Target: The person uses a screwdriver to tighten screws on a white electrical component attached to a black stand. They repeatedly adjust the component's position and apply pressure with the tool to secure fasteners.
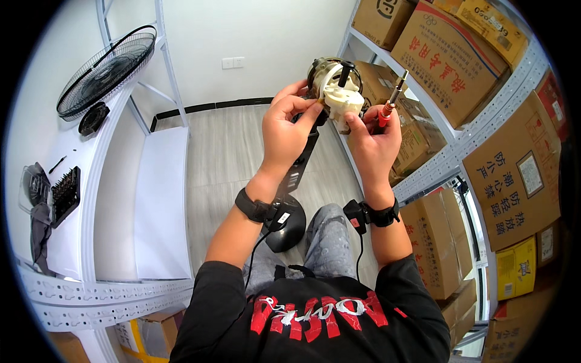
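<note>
An electric fan's exposed motor head (342, 95), with a cream plastic gear housing and a black knob on top, stands in front of me on its black pole (299, 172). The pole rises from a round black base (292, 227) on the floor by my legs. At the motor's left side, my left hand (285, 128) is closed, thumb and fingers pinching its edge. My right hand (376, 144) grips a red-handled screwdriver (387, 110), its metal shaft pointing up and away from the motor. The right thumb rests against the cream housing. What lies under the left fingertips is hidden.
On the white shelf (115, 142) at left are a black fan grille (108, 72), a round black part (94, 118), a bit set (65, 195) and a small dark tool (57, 164). Cardboard boxes (448, 60) fill the right-hand racks close to my right arm.
</note>
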{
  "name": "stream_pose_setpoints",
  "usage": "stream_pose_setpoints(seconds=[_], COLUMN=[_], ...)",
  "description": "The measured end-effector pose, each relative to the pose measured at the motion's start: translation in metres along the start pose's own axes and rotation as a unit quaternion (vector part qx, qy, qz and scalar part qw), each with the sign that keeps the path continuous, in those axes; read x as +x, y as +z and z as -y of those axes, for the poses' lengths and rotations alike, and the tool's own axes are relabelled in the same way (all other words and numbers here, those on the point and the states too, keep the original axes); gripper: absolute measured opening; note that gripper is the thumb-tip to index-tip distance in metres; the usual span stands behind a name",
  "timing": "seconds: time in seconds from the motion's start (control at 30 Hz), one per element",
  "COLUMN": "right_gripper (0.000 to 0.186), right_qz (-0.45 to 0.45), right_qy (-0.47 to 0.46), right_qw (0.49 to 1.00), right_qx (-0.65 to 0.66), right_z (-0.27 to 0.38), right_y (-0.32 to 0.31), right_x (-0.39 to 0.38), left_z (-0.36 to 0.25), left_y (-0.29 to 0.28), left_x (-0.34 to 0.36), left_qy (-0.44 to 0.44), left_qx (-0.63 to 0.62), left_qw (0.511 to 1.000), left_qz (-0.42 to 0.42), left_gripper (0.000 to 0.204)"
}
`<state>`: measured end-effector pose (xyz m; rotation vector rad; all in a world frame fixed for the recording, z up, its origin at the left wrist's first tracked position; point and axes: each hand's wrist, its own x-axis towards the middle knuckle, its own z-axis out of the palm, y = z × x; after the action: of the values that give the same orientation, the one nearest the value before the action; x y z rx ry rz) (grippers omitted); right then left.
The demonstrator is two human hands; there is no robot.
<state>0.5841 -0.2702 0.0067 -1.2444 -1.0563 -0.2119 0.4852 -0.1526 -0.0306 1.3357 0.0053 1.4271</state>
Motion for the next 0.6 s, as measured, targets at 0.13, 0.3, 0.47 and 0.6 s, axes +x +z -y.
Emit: stream_pose_setpoints(seconds=[0.13, 0.3, 0.47, 0.6], right_gripper=[0.036, 0.037, 0.037, 0.038], right_qz=[0.006, 0.009, 0.01, 0.011], right_qy=[-0.005, 0.003, -0.006, -0.001], right_qw=[1.0, 1.0, 1.0, 1.0], right_qx=[-0.006, -0.003, -0.003, -0.022], right_z=[0.001, -0.001, 0.001, 0.0], right_y=[-0.002, -0.002, -0.004, -0.009], right_x=[0.001, 0.002, 0.001, 0.0], left_z=[0.0, 0.009, -0.001, 0.004], left_y=[-0.009, -0.025, -0.033, -0.032], left_x=[0.009, 0.03, 0.044, 0.045], left_qy=[-0.072, -0.07, -0.184, -0.201], left_qx=[-0.063, -0.052, -0.083, 0.011], left_qw=[0.995, 0.99, 0.955, 0.949], left_qz=[0.041, 0.115, 0.217, 0.244], left_gripper=[0.01, 0.028, 0.078, 0.086])
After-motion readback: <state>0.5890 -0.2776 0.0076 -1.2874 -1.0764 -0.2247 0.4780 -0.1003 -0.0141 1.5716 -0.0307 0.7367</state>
